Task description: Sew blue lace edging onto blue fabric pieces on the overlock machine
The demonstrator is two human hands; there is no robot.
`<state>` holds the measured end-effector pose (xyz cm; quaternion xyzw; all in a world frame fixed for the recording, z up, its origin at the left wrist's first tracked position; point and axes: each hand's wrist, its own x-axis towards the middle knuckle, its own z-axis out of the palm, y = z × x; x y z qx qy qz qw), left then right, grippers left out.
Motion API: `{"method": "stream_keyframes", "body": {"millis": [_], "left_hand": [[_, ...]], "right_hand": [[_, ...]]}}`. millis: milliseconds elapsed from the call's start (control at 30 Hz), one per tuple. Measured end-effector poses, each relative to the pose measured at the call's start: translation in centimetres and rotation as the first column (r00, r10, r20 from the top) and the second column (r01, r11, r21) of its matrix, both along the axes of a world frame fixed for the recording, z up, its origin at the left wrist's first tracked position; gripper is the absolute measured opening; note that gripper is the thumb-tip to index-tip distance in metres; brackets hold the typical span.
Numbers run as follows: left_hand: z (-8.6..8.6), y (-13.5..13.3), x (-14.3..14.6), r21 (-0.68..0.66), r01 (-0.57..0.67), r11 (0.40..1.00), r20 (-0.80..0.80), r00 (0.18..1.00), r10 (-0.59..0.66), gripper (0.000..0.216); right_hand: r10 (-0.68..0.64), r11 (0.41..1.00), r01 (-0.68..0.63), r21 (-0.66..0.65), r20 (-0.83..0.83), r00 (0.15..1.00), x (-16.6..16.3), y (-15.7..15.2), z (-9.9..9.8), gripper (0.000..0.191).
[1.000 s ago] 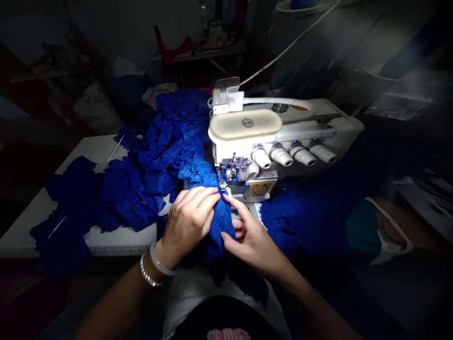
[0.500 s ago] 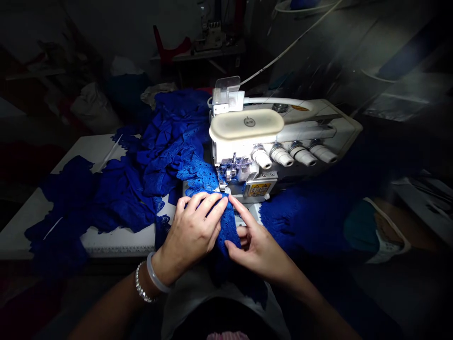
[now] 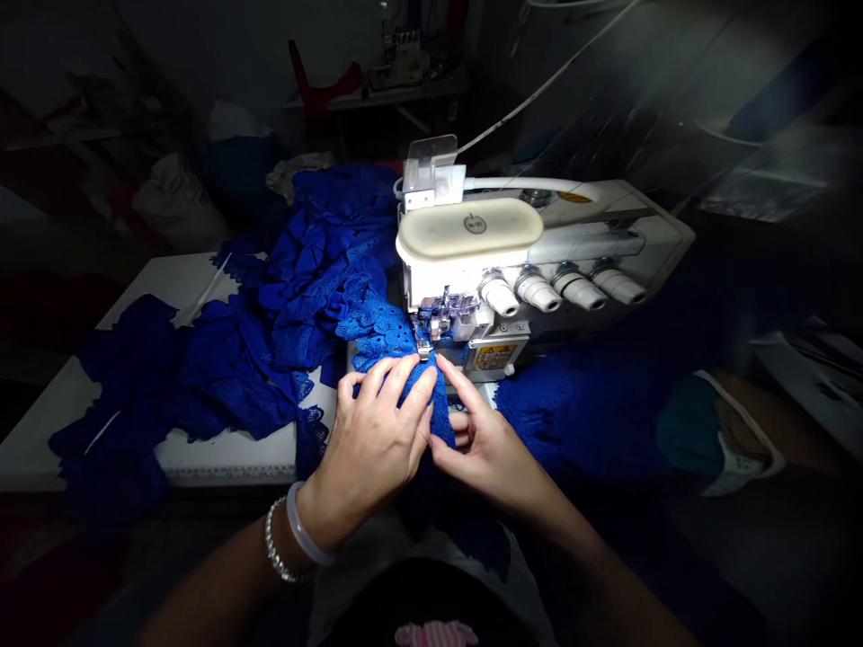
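Blue lace fabric [image 3: 378, 328] runs under the presser foot [image 3: 423, 349] of a white overlock sewing machine [image 3: 465, 234]. Just in front of the foot, my left hand [image 3: 378, 427] lies on top of the fabric, fingers spread and bent, fingertips pressing down. My right hand [image 3: 482, 440] is closed on the near strip of this fabric, thumb in front and index finger stretched toward the foot. The curled fingers behind the strip are partly hidden. Both thumbs are close together at the strip's lower part.
More blue fabric [image 3: 229, 359] is heaped over the white table [image 3: 229, 458] on the left. Blue cloth [image 3: 559, 413] also lies right of the machine. Tension knobs [image 3: 559, 292] stick out of the machine's front. Another sewing machine [image 3: 404, 63] stands in the dim background.
The fabric strip between my hands has shifted a little toward the presser foot. My left fingers have spread slightly and moved forward; my right hand has moved slightly forward too.
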<state>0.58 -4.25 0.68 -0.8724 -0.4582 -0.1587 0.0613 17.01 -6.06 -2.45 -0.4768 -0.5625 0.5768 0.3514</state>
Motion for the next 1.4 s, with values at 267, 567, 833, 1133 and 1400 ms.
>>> {"method": "stream_keyframes", "body": {"millis": [267,567,833,1133,1400], "left_hand": [[0.1,1.7,-1.1,-0.070,0.065,0.995,-0.029,0.997,-0.068,0.041],[0.0,4.9,-5.2,0.063,0.347,0.936,0.334,0.876,-0.348,0.026],[-0.7,3.6,-6.5,-0.143,0.437,0.888,0.068,0.900,-0.432,0.049],[-2.5,4.2,-5.6,0.128,0.375,0.918,0.033,0.924,-0.382,0.039],[-3.1,3.4,-4.1,0.188,0.446,0.875,0.188,0.858,-0.477,0.033]], "right_hand": [[-0.191,0.979,0.157,-0.134,-0.311,0.931,-1.5,-1.5,-2.0,0.094],[0.061,0.989,-0.082,-0.125,-0.160,0.985,-0.7,-9.6,-7.2,0.021],[0.153,0.957,-0.151,0.248,0.011,0.988,3.6,-10.4,-5.7,0.021],[0.118,0.963,-0.129,0.236,0.061,0.991,4.5,-8.9,-3.0,0.031],[-0.025,0.935,-0.016,0.354,0.111,0.994,6.1,-10.1,-1.9,0.032]]}}
